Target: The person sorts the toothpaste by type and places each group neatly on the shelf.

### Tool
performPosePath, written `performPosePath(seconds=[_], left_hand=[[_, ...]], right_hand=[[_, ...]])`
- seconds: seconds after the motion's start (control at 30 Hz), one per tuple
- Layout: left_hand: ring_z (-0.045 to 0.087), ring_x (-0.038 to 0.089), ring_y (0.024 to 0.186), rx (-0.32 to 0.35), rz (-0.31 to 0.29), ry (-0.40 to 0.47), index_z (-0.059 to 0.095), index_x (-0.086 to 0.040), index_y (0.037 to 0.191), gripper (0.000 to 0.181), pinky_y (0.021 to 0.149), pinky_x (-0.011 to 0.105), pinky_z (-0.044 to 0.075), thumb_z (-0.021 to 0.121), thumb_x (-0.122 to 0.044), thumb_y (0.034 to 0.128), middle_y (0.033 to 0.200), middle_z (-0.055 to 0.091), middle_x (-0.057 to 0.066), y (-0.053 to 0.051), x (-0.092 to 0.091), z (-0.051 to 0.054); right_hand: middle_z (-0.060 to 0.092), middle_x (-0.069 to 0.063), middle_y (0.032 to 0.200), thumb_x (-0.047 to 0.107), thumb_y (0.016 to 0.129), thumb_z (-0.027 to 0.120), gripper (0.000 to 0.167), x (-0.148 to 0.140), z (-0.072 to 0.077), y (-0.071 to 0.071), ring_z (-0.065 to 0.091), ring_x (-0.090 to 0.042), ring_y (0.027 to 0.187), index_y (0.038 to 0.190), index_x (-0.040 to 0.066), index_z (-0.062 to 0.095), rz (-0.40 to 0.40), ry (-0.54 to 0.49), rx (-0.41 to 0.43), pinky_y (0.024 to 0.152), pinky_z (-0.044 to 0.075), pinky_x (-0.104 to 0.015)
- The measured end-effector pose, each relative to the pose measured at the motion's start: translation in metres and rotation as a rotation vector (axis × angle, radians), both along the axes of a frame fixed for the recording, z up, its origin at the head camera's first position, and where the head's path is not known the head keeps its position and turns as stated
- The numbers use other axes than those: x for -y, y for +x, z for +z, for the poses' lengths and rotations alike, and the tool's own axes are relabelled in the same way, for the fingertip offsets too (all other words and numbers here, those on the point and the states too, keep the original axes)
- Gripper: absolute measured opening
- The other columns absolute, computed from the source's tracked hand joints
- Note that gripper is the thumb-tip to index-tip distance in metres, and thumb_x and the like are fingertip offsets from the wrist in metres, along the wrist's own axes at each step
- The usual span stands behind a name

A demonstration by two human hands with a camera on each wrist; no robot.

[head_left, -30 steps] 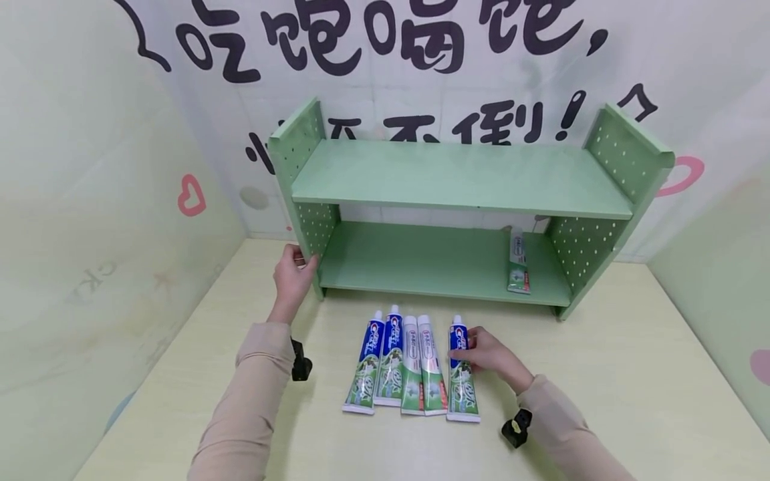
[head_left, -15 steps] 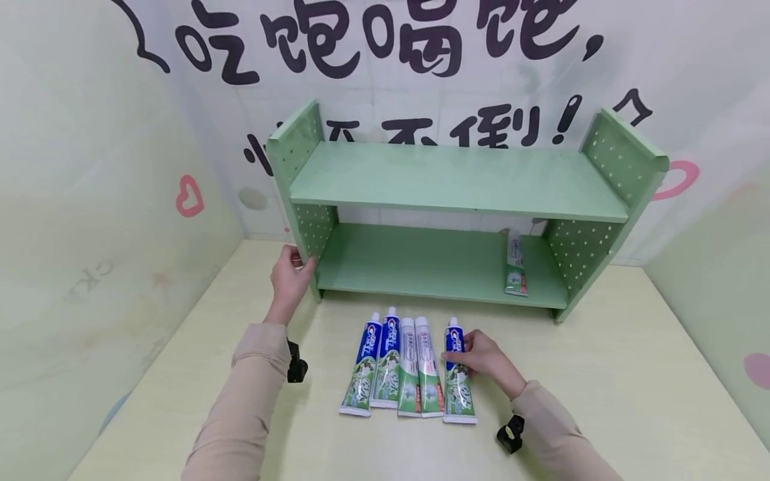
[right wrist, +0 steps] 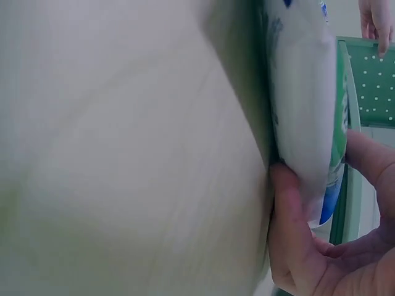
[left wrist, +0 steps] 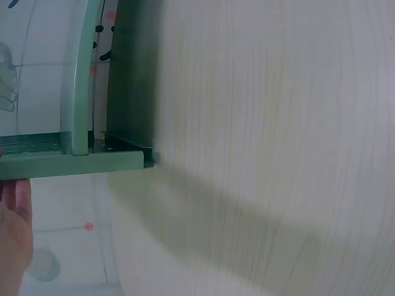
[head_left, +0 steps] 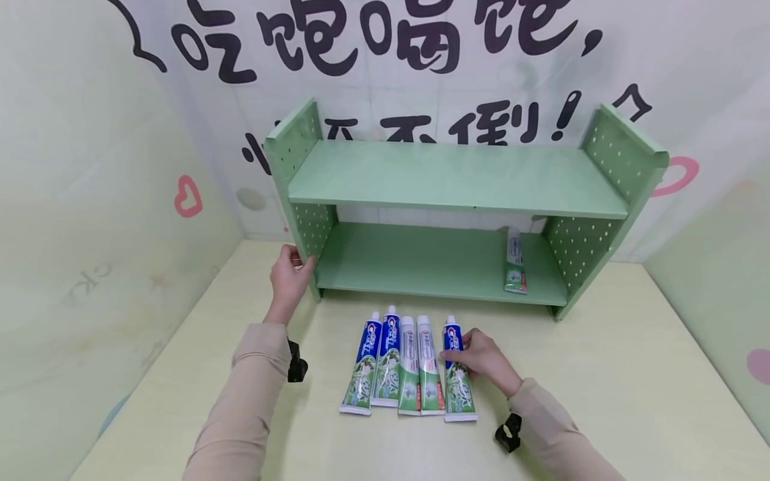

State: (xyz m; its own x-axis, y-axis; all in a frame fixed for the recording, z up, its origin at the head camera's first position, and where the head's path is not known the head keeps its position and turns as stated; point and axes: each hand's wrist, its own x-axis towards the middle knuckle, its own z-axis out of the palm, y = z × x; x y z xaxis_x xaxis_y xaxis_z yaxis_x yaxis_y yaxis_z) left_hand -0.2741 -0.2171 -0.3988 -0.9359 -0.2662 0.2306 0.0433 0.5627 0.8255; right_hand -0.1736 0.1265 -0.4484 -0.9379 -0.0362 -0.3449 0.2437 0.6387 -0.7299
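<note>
My left hand [head_left: 291,277] grips the edge of the left side panel [head_left: 305,224] of a green two-tier shelf [head_left: 415,257]. In the left wrist view the fingers reach behind that panel. My right hand [head_left: 486,359] pinches a blue-and-green Crest toothpaste tube [head_left: 460,394] near its middle. The right wrist view shows thumb and fingers on opposite sides of this tube [right wrist: 305,105], close to the tabletop. To its left lie two white-and-green toothpaste tubes [head_left: 428,367] and two more Crest tubes [head_left: 388,364], side by side, caps towards the shelf.
Another white-and-green toothpaste tube [head_left: 515,264] lies on the lower board near the right side panel [head_left: 583,247]. The upper board [head_left: 463,174] sits above it. Pale walls [head_left: 120,200] enclose the wooden table [head_left: 637,374] at left, back and right.
My right hand has shifted the rightmost Crest tube slightly left, closer to the others, and its thumb now reaches past the tube's left edge. My left hand keeps its hold on the panel.
</note>
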Motion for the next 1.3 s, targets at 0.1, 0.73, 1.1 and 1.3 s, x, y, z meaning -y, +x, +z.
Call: performPosePath(seconds=[0.1, 0.73, 1.1, 1.3], left_hand=[[0.054, 0.031, 0.106, 0.004, -0.001, 0.002, 0.045, 0.001, 0.115, 0.033, 0.085, 0.041, 0.051, 0.053, -0.019, 0.09, 0.115, 0.056, 0.019, 0.001, 0.0, 0.002], [0.053, 0.031, 0.109, 0.035, -0.003, 0.019, 0.044, 0.001, 0.117, 0.035, 0.088, 0.04, 0.051, 0.053, -0.019, 0.0901, 0.118, 0.055, 0.019, 0.001, 0.0, 0.006], [0.054, 0.03, 0.108, 0.023, -0.005, 0.023, 0.045, -0.001, 0.116, 0.035, 0.087, 0.04, 0.051, 0.054, -0.021, 0.0893, 0.117, 0.055, 0.019, -0.002, 0.002, 0.005], [0.053, 0.031, 0.109, 0.028, -0.006, 0.019, 0.044, 0.0, 0.117, 0.036, 0.087, 0.04, 0.051, 0.054, -0.02, 0.0898, 0.118, 0.055, 0.02, -0.002, 0.001, 0.003]], right_hand=[[0.056, -0.012, 0.08, 0.025, 0.075, 0.072, 0.048, 0.002, 0.004, 0.001, 0.05, -0.015, 0.054, 0.102, -0.006, 0.046, 0.007, 0.027, -0.02, 0.046, 0.045, -0.023], [0.057, -0.015, 0.087, 0.018, 0.075, 0.071, 0.043, -0.003, 0.026, -0.002, 0.055, -0.015, 0.061, 0.103, -0.006, 0.05, -0.002, -0.012, -0.048, 0.049, 0.05, -0.024], [0.056, -0.015, 0.089, 0.021, 0.078, 0.069, 0.049, -0.014, 0.047, -0.003, 0.057, -0.017, 0.066, 0.113, -0.007, 0.049, 0.003, 0.011, -0.06, 0.051, 0.051, -0.023], [0.056, -0.018, 0.093, 0.021, 0.078, 0.069, 0.054, -0.017, 0.055, -0.002, 0.058, -0.017, 0.068, 0.117, -0.009, 0.047, 0.014, -0.01, -0.079, 0.053, 0.053, -0.025]])
